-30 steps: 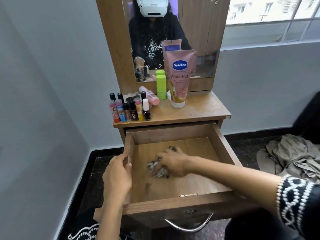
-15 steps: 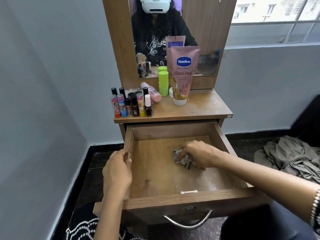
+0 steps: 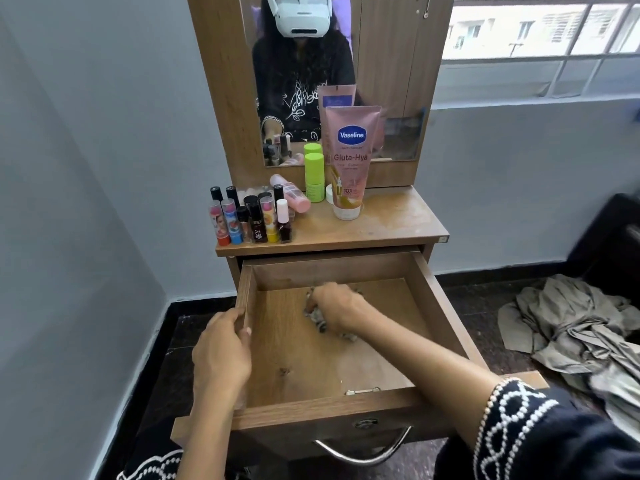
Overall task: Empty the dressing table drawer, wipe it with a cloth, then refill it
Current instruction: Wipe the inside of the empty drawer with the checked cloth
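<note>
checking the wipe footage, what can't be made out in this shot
Head view only:
- cloth: mostly covered by the right hand; pattern blurred.
- drawer floor under the right forearm: hidden.
- left hand fingers: curled over the drawer's side wall, mostly hidden.
- small bottles: labels too small to read.

Pale blue walls [image 3: 104, 168], dark floor [image 3: 485, 306] (crumpled fabric [image 3: 571, 327] lying there), barred window [image 3: 540, 26], daylight

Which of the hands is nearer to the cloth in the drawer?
Right. The right hand presses the crumpled cloth on the drawer floor; the left hand grips the drawer's left wall, apart from the cloth.
</note>
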### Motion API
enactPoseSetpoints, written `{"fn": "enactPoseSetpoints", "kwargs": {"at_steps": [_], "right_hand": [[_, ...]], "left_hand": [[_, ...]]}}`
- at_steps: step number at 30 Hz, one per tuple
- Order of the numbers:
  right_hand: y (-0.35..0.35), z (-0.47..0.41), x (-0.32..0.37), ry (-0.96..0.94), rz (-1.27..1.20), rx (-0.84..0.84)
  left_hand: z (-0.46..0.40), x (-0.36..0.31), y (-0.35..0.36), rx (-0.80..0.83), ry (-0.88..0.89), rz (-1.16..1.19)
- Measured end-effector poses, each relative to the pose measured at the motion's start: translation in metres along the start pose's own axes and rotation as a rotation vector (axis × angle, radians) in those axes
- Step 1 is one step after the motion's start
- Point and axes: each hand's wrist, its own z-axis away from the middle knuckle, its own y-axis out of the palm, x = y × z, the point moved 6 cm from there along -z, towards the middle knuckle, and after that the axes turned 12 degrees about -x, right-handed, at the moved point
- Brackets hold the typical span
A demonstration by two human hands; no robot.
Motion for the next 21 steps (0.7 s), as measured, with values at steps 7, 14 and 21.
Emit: {"fn": "enactPoseSetpoints", "kwargs": {"at_steps": [7,14,21], "right_hand": [[-0.028,0.039,-0.047,0.111,0.007,0.124],[-0.033,0.010,-0.060,0.169,0.040,0.172],[-0.001,0.006,-0.003,-0.041,-0.011,0.173]], "left_hand": [[-0.001,0.000,0.000,0.007,-0.003,0.004],[0.001,-0.001,-0.001,-0.002,-0.015,0.014],[0.000,-0.001,-0.001,-0.002,-0.013,0.005]]}}
